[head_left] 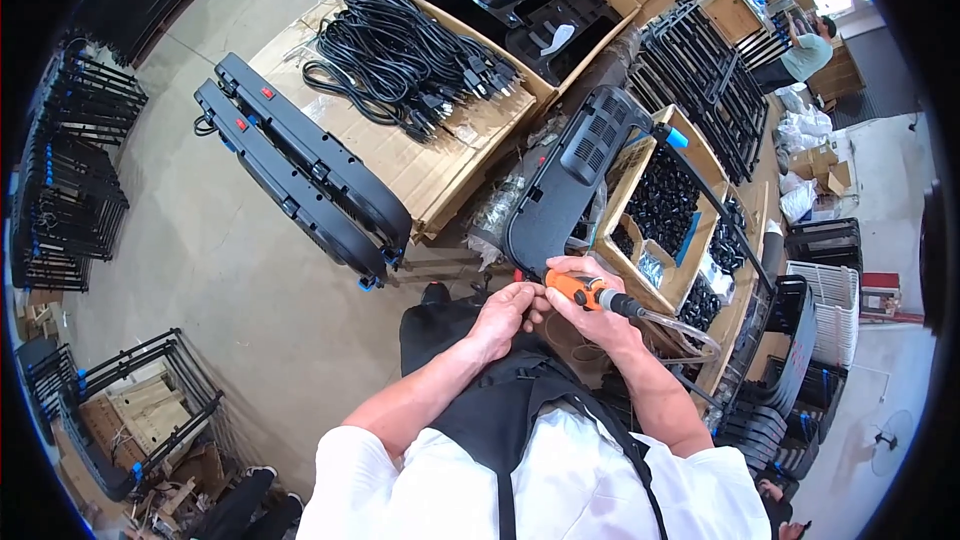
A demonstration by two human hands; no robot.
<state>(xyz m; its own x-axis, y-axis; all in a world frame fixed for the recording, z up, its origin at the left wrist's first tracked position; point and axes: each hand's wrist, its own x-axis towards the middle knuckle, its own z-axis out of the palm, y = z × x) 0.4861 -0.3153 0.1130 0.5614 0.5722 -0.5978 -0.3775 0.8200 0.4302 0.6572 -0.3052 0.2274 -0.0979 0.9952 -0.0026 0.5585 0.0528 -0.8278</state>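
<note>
Screwdriver: powered, orange [572,287], dark collar, clear hose [682,326] trailing off rightward; nose toward the left fingertips.
Right hand [592,312]: closed around the screwdriver body, thumb side uppermost.
Left hand [507,310]: fingers curled nearly shut, tips gathered beside the screwdriver nose; cannot tell whether pinching any small part.
Panel: long, black, rounded [545,215], with vented box [594,143]; near end just beyond both hands, far end slanting away to the right.
Panel handling: probably stiff, smooth plastic, moderately heavy toward the vented end; likely slippery on broad faces, best gripped by both long edges, clear of the vents.
Screwdriver handling: likely compact and firm, hose probably tugging slightly; best held around the orange body.
Cables: black heap [405,60], beyond the hands and leftward, on carton [440,202].
Bin: wooden [634,277], right of the right hand, holding small black parts [665,190].
Lettering: none legible on screwdriver or panel.
</note>
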